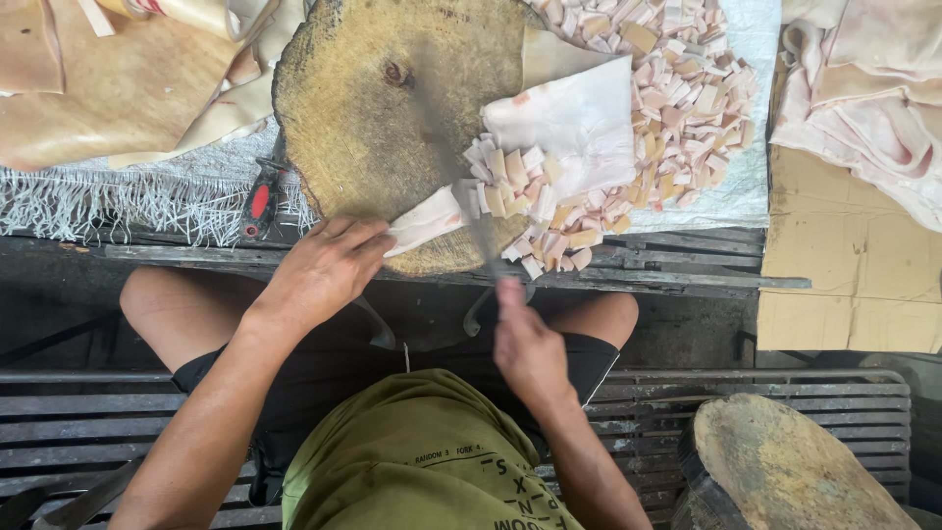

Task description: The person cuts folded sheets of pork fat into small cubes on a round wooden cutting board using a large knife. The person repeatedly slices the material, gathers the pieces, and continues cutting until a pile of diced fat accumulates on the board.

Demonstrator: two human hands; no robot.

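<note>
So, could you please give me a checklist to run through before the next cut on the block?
1. Left hand pins the strip: ok.
2. Left fingertips away from the knife: ok, a gap shows.
3. Right hand closed on the handle: ok.
4. Strip flat on the block: ok.
5. Cut cubes out of the blade's path: not ok, they crowd it.
6. Blade sharpness: cannot tell.
</note>
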